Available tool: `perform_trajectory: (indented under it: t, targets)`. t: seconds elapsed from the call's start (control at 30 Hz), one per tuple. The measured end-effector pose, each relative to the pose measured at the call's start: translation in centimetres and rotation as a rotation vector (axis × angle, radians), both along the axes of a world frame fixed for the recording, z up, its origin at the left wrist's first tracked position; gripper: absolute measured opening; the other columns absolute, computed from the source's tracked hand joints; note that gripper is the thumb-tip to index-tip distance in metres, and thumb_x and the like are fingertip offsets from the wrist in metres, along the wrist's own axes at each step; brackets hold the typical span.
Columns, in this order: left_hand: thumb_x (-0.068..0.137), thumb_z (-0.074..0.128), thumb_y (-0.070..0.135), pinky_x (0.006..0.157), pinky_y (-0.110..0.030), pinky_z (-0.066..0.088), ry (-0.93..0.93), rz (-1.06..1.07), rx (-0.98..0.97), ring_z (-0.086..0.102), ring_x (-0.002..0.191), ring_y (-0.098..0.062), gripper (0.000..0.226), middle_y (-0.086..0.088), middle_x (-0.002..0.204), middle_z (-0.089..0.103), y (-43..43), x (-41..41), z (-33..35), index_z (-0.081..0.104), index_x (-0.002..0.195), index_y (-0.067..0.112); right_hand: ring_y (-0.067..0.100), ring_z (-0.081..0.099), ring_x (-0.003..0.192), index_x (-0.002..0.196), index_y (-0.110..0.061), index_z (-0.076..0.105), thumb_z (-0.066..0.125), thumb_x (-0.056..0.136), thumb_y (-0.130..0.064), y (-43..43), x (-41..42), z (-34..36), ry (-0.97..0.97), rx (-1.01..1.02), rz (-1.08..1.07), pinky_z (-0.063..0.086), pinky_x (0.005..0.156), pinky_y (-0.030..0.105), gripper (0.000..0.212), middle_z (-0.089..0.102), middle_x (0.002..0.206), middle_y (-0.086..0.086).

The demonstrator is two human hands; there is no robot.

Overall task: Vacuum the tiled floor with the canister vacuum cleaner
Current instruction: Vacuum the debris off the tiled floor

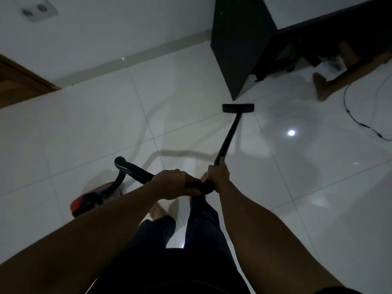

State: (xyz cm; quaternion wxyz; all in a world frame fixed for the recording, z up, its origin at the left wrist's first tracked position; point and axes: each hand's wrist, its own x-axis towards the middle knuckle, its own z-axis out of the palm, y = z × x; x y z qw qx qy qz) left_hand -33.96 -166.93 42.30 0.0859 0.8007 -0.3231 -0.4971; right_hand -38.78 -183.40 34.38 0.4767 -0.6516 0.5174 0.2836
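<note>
A black vacuum wand [230, 134] slants from my hands to its flat floor nozzle [238, 108], which rests on the glossy white tiled floor [106, 128] just in front of a black desk panel. My right hand [218, 171] grips the wand's lower end. My left hand [176, 183] is closed around the curved black handle [200, 185] where the ribbed hose [135, 171] joins. The hose loops back to the red and black canister [95, 198] on the floor at my left, beside my bare feet.
A black desk [239, 43] stands ahead. Under it at the right are another person's bare legs [331, 81] and a chair base. A thin black cable [352, 115] curls across the tiles at far right. A white wall with a socket [39, 10] and a wooden door [19, 81] lie left.
</note>
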Motion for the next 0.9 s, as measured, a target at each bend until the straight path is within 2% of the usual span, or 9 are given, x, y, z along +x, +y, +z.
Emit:
perform_trajectory:
  t: [0.17,0.23,0.3,0.43,0.5,0.6,0.67,0.8,0.9]
  targets:
    - [0.09,0.051,0.066,0.09,-0.035,0.05,-0.004,0.115,-0.06,0.064,0.095,-0.009,0.045,0.013,0.105,0.072,6.9,-3.2,1.2,0.05,0.133,0.053,0.013,0.056,0.07,0.164,-0.034,0.013,0.044,0.105,-0.019,6.3,-1.7,0.8,0.03,-0.043,0.119,0.044,0.049,0.025,0.069,0.057,0.142,0.011]
    - [0.09,0.052,0.066,0.088,-0.032,0.049,-0.032,0.161,-0.083,0.064,0.092,-0.008,0.046,0.014,0.102,0.072,9.5,-4.7,1.8,0.049,0.134,0.053,0.023,0.065,0.096,0.164,-0.036,0.012,0.045,0.102,-0.027,9.1,-2.1,1.1,0.026,-0.059,0.235,0.057,0.078,0.034,0.07,0.058,0.143,0.009]
    - [0.09,0.051,0.066,0.082,-0.029,0.048,-0.05,0.225,-0.099,0.059,0.083,-0.005,0.047,0.019,0.091,0.067,12.6,-5.7,2.3,0.048,0.135,0.053,0.029,0.061,0.117,0.164,-0.035,0.014,0.047,0.1,-0.031,11.9,-1.8,1.1,0.023,-0.063,0.367,0.051,0.098,0.037,0.072,0.058,0.143,0.008]
    - [0.091,0.05,0.065,0.073,-0.025,0.041,-0.133,0.347,-0.126,0.053,0.074,-0.001,0.049,0.024,0.075,0.05,19.3,-6.5,3.6,0.047,0.138,0.051,0.032,0.063,0.117,0.163,-0.027,0.025,0.054,0.094,-0.025,18.4,0.4,1.2,-0.047,0.061,0.448,0.056,0.099,0.044,0.074,0.058,0.141,0.01]
    - [0.091,0.05,0.065,0.071,-0.025,0.043,-0.184,0.412,-0.152,0.054,0.072,-0.002,0.049,0.021,0.075,0.053,22.1,-6.7,4.4,0.048,0.137,0.051,0.033,0.066,0.11,0.16,-0.025,0.033,0.055,0.09,-0.024,21.1,1.7,1.3,-0.063,0.11,0.49,0.058,0.096,0.05,0.073,0.062,0.133,0.011]
    - [0.089,0.047,0.07,0.071,-0.027,0.05,-0.243,0.524,-0.185,0.06,0.072,-0.004,0.051,0.016,0.085,0.067,26.2,-7.1,4.6,0.047,0.137,0.052,0.028,0.065,0.095,0.148,-0.016,0.047,0.053,0.097,-0.015,25.7,3.5,4.4,-0.077,0.167,0.551,0.058,0.091,0.043,0.051,0.064,0.12,0.013]
    - [0.087,0.046,0.073,0.075,-0.034,0.055,-0.267,0.592,-0.198,0.064,0.075,-0.005,0.054,0.012,0.094,0.072,28.3,-7.5,4.5,0.046,0.137,0.052,0.027,0.062,0.095,0.144,-0.013,0.051,0.053,0.099,-0.014,28.0,4.7,5.6,-0.072,0.169,0.629,0.056,0.088,0.041,0.045,0.062,0.124,0.014]
    - [0.088,0.048,0.07,0.072,-0.035,0.055,-0.336,0.744,-0.178,0.057,0.064,-0.001,0.053,0.018,0.071,0.058,33.1,-8.2,5.3,0.049,0.137,0.049,0.031,0.063,0.096,0.137,-0.01,0.056,0.056,0.098,-0.017,34.2,6.7,6.0,-0.059,0.167,0.786,0.057,0.086,0.042,0.04,0.063,0.126,0.017]
    - [0.088,0.05,0.069,0.07,-0.035,0.055,-0.384,0.825,-0.168,0.056,0.064,-0.001,0.051,0.019,0.066,0.053,35.2,-8.2,5.7,0.052,0.135,0.048,0.031,0.064,0.09,0.132,-0.008,0.057,0.056,0.096,-0.016,37.0,7.7,6.3,-0.039,0.2,0.791,0.059,0.085,0.044,0.037,0.065,0.112,0.017]
